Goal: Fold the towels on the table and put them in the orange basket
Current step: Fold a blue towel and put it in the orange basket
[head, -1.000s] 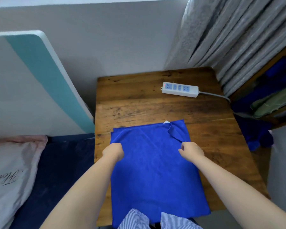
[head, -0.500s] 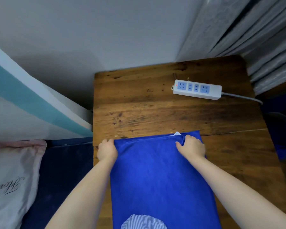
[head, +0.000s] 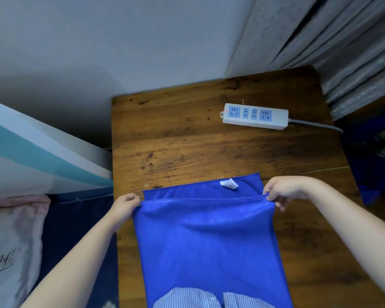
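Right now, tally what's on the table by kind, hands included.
Blue towel: 1, its upper layer pinched at the corners
White power strip: 1
Hands: 2, left hand, right hand
Total: 4

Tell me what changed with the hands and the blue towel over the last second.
Both hands went to the far corners of the blue towel. The left hand and right hand now pinch those corners and have raised the top layer's edge, baring the under layer and its white tag. The power strip stayed on the wooden table.
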Available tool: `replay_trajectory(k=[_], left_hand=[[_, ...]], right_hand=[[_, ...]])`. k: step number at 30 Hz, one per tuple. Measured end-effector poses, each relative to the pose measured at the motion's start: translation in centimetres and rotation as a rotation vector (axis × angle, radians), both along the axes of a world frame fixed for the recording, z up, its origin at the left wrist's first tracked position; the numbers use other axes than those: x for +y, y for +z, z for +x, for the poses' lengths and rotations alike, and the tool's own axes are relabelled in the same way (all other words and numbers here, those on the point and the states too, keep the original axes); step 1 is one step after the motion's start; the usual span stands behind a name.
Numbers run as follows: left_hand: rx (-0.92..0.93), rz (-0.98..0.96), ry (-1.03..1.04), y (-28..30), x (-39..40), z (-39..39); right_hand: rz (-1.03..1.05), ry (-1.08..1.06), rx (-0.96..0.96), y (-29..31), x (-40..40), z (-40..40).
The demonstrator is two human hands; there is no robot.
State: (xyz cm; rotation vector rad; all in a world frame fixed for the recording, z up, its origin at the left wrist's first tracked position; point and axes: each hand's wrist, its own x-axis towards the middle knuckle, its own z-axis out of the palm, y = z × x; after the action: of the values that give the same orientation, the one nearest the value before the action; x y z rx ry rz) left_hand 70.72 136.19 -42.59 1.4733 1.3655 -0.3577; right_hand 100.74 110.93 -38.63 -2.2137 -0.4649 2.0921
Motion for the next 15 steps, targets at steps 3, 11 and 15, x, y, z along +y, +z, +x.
replay_trajectory(k=[3, 11, 15], left_hand=[[0.037, 0.107, -0.072, -0.3, 0.2, 1.0], [0.187, 0.434, -0.452, -1.3, 0.1, 3.3], [0.168, 0.5, -0.557, -1.6, 0.3, 3.4]], right_hand=[[0.03, -0.04, -0.155, -0.9, 1.4, 0.5], [0.248, 0.243, -0.641, -3.4, 2.2, 0.1], [0.343, 0.212, -0.754, -4.1, 1.5, -0.8]])
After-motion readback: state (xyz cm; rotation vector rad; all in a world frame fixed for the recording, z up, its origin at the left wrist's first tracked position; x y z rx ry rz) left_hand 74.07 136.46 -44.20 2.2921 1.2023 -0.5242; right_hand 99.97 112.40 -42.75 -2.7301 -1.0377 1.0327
